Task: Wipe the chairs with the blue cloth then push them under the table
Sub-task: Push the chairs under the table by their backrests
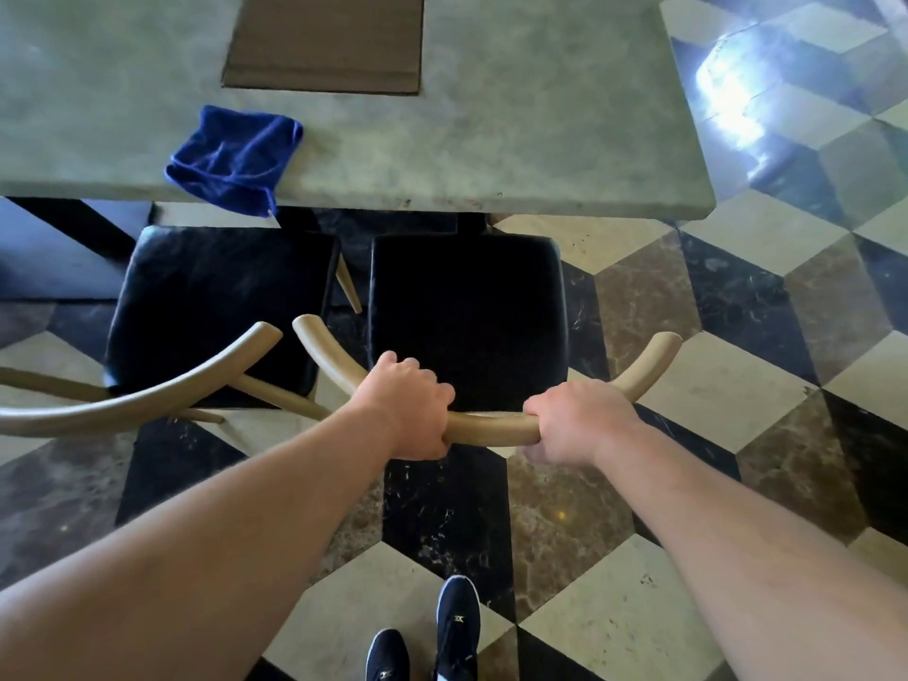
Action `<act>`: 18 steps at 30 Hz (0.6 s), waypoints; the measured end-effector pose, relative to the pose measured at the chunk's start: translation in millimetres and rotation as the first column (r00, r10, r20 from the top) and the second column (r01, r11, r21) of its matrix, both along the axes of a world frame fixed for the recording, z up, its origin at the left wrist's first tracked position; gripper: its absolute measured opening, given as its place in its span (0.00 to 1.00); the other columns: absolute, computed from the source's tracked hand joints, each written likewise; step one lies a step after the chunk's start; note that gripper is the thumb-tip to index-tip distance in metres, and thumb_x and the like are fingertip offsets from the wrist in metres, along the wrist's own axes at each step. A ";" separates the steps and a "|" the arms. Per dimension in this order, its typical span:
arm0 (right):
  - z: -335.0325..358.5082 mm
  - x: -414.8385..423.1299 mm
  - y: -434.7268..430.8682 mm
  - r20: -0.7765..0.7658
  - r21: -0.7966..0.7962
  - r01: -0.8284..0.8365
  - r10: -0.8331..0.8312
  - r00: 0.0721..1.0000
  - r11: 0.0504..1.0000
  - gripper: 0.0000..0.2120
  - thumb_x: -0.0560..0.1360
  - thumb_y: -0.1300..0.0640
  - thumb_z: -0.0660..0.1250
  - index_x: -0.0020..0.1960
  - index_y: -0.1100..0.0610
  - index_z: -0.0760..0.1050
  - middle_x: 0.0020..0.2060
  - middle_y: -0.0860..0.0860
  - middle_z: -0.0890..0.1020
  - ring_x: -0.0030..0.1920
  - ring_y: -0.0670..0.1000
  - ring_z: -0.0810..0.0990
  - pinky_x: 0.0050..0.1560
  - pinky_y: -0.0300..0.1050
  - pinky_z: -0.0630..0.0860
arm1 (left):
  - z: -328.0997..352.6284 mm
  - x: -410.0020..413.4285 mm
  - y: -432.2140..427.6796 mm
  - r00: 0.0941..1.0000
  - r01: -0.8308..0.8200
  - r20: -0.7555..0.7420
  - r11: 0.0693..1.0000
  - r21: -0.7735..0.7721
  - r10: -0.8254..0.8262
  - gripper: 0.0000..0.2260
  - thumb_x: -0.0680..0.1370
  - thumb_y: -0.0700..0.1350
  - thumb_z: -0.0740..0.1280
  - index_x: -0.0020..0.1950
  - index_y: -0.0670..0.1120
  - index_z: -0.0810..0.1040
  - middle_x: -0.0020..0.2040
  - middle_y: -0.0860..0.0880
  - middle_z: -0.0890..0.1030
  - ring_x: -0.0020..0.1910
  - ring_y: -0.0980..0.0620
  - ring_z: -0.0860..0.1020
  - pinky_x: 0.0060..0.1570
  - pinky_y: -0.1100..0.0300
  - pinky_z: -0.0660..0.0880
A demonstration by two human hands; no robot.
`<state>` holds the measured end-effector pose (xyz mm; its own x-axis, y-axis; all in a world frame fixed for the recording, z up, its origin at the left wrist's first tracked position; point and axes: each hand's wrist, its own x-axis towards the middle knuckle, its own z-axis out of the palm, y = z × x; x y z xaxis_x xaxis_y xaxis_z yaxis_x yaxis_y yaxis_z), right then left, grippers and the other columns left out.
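Note:
Two chairs with black seats and curved light wooden back rails stand in front of the grey stone table (491, 159). The right chair (467, 307) faces the table, its seat front near the table edge. My left hand (408, 405) and my right hand (575, 425) both grip its back rail, a short bare stretch of rail between them. The left chair (211, 297) stands beside it, slightly turned, its rail end nearly touching the right chair's rail. The blue cloth (236, 157) lies crumpled on the table's near edge, one corner hanging over above the left chair.
A brown placemat (324, 41) lies on the table further back. The floor (712, 366) is a glossy cube-pattern tile in cream, brown and black. My two dark shoes (457, 626) stand behind the right chair. The table's right edge ends just past the right chair.

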<state>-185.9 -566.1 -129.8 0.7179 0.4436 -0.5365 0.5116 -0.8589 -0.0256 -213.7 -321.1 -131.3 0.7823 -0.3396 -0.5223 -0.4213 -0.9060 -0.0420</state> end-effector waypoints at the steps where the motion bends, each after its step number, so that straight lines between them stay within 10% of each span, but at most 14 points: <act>1: 2.0 -0.1 0.6 -0.014 0.003 0.000 0.000 1.000 1.000 0.15 0.69 0.31 0.64 0.39 0.42 0.73 0.31 0.42 0.79 0.32 0.43 0.77 0.29 0.43 0.66 | 1.1 -5.7 1.0 0.998 -0.043 0.041 0.999 -0.016 0.043 0.23 0.73 0.71 0.66 0.55 0.54 0.73 0.48 0.53 0.77 0.50 0.48 0.76 0.56 0.47 0.71; 10: 26.3 8.7 25.0 -0.240 -0.107 0.083 -0.107 0.965 0.991 0.43 0.61 0.18 0.58 0.73 0.31 0.65 0.55 0.40 0.81 0.50 0.48 0.77 0.46 0.48 0.73 | 36.8 -41.5 137.2 0.878 -0.322 0.326 0.937 -0.137 0.349 0.42 0.73 0.70 0.69 0.81 0.49 0.65 0.81 0.47 0.66 0.77 0.42 0.67 0.77 0.39 0.62; 14: 30.6 9.6 76.9 -0.277 -0.068 0.062 -0.079 0.958 0.996 0.49 0.59 0.17 0.59 0.77 0.34 0.59 0.63 0.40 0.79 0.55 0.49 0.80 0.47 0.49 0.78 | 36.0 -38.5 202.6 0.787 -0.573 0.233 0.817 -0.063 0.571 0.48 0.67 0.75 0.66 0.80 0.51 0.63 0.73 0.50 0.72 0.67 0.43 0.75 0.64 0.44 0.74; 18: 20.7 1.2 163.7 -0.192 0.171 0.059 -0.026 0.981 0.983 0.43 0.65 0.22 0.62 0.75 0.38 0.60 0.55 0.41 0.79 0.46 0.46 0.80 0.44 0.50 0.80 | 16.3 -34.6 238.2 0.762 -0.648 -0.050 0.760 -0.047 0.646 0.30 0.76 0.61 0.73 0.72 0.54 0.66 0.50 0.53 0.77 0.44 0.51 0.79 0.35 0.55 0.72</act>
<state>-184.7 -402.4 -109.1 0.6314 0.5140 -0.5806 0.4463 -0.8532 -0.2699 -248.3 -82.9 -114.9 0.8120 0.2114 -0.5441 0.2658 -0.9638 0.0222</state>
